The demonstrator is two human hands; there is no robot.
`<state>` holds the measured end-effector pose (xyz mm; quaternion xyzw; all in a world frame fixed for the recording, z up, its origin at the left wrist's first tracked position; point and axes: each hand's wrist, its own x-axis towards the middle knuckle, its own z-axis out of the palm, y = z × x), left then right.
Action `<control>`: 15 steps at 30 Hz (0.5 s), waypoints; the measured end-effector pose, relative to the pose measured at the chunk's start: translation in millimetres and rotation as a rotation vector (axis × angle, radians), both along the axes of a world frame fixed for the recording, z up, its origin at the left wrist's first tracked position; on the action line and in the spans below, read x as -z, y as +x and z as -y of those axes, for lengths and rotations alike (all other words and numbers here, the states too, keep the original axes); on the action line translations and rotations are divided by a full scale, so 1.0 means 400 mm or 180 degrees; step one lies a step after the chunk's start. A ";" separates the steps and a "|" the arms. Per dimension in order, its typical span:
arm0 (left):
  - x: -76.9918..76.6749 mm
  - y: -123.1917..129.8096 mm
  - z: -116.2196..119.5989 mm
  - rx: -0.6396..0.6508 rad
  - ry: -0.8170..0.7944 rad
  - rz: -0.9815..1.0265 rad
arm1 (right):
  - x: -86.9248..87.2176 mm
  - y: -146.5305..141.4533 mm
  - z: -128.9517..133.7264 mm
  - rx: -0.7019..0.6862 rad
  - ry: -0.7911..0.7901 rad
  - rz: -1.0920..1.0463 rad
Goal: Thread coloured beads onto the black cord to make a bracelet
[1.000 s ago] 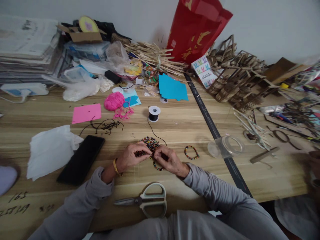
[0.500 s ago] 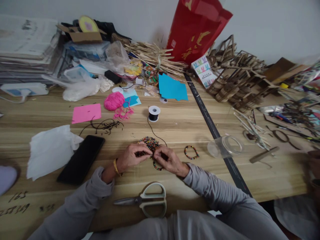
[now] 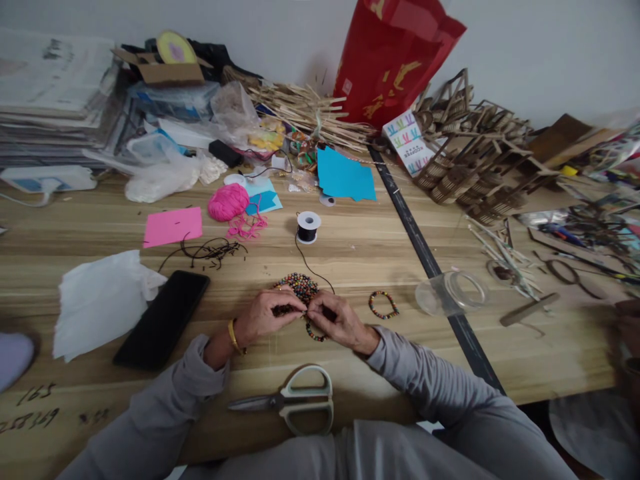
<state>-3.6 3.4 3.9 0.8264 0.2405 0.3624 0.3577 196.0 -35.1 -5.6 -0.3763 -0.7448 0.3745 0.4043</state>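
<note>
Beads (image 3: 303,285) lie heaped on the table (image 3: 360,227), partly behind the left hand (image 3: 263,312). It and the right hand (image 3: 343,323) curve toward each other, each with thumb and fingertips pinched together; I can't tell on what. Rightward sits a clear tub (image 3: 431,297); farther back, a yellow disc (image 3: 176,48) tops an open cardboard box (image 3: 171,75).
</note>
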 end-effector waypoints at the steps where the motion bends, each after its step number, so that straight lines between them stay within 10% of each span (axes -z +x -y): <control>1: 0.000 0.000 0.001 -0.0018 -0.0023 -0.0029 | 0.000 0.000 0.000 0.0002 0.0004 0.0007; 15: -0.011 0.000 0.008 -0.0002 -0.0304 -0.0039 | 0.003 -0.002 0.007 -0.0063 -0.0180 -0.0176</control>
